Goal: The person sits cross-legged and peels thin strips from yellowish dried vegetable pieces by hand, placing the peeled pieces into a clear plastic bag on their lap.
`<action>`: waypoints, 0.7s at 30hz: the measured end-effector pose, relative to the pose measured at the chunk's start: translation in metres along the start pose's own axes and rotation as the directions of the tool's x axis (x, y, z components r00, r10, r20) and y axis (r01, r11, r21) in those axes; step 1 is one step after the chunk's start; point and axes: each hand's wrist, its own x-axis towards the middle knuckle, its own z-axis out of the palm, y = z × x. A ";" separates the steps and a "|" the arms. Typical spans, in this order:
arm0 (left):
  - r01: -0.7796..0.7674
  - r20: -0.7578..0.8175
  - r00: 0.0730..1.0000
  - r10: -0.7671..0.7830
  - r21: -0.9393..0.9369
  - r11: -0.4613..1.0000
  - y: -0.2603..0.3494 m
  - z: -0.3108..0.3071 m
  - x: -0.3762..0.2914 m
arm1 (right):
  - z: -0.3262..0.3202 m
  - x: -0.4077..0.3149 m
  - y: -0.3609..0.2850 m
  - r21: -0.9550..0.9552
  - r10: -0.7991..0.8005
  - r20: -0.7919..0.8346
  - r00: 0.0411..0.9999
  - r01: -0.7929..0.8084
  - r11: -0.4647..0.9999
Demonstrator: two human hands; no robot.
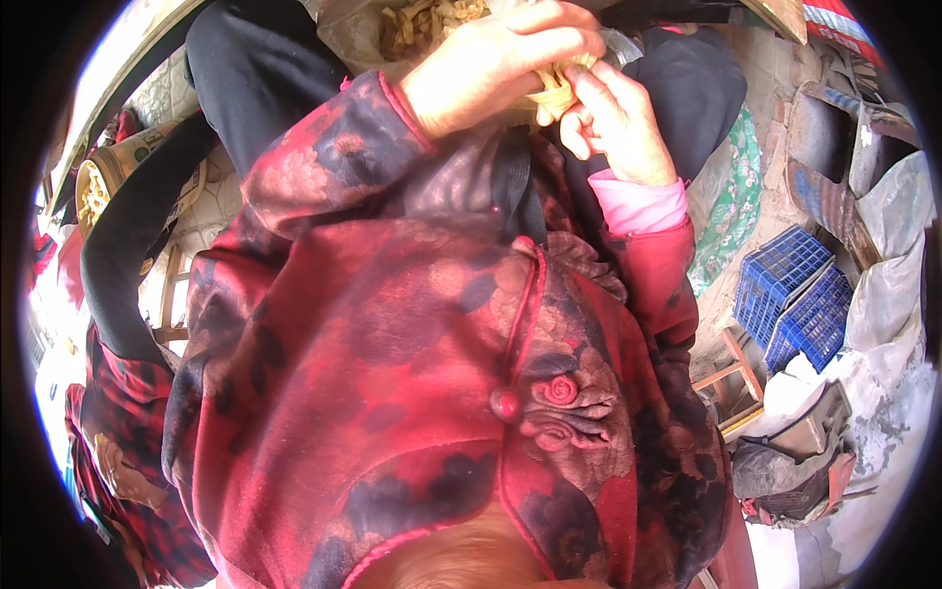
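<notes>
Both of my hands meet at the top of the head view, above my lap. A small bundle of pale yellow dried strips [553,90] is pinched between them. My left hand [500,62] reaches over it from the left, fingers bent across its upper side and partly hiding it. On the right, my right hand [618,118] grips the bundle's end between thumb and fingertips, the other fingers curled. Just behind the left hand, a translucent plastic bag [344,33] holds more pale dried pieces [427,26]. What exactly the strips are, I cannot tell.
At left, a bucket [121,158] holds pale pieces, beside another person's dark-clad limb [121,258] and plaid garment [140,383]. Blue plastic crates [787,283], a wooden stool frame [736,375], a green floral cloth [736,199] and a grey bag [780,471] lie at right.
</notes>
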 end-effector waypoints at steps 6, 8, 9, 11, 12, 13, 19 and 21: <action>-0.060 0.104 0.993 0.048 0.114 0.992 -0.020 -0.004 -0.008 | 0.007 0.005 0.010 -0.096 -0.065 -0.110 0.992 0.054 0.994; 0.069 0.054 0.996 -0.072 0.070 0.995 -0.013 -0.003 -0.008 | 0.019 0.004 0.007 -0.241 -0.284 -0.242 0.928 0.226 0.944; 0.131 0.030 0.991 -0.132 0.046 0.990 -0.011 -0.003 -0.009 | 0.023 0.004 0.004 -0.296 -0.353 -0.265 0.897 0.273 0.915; 0.328 0.052 0.944 -0.325 -0.214 0.920 -0.012 -0.003 -0.010 | 0.026 0.007 0.006 -0.296 -0.355 -0.266 0.896 0.275 0.915; 0.416 0.079 0.907 -0.414 -0.334 0.846 -0.012 -0.004 -0.010 | 0.027 0.008 0.006 -0.295 -0.356 -0.262 0.897 0.277 0.914; 0.491 0.117 0.861 -0.495 -0.446 0.748 -0.013 -0.004 -0.011 | 0.026 0.009 0.009 -0.333 -0.377 -0.243 0.894 0.288 0.898; 0.543 0.334 0.820 -0.465 -0.713 0.444 -0.024 -0.014 -0.016 | 0.015 0.009 0.012 -0.007 -0.213 -0.293 0.932 0.221 0.975; 0.477 0.277 0.873 -0.401 -0.659 0.582 -0.023 -0.015 -0.019 | 0.011 0.008 0.010 0.095 -0.106 -0.206 0.973 0.128 0.987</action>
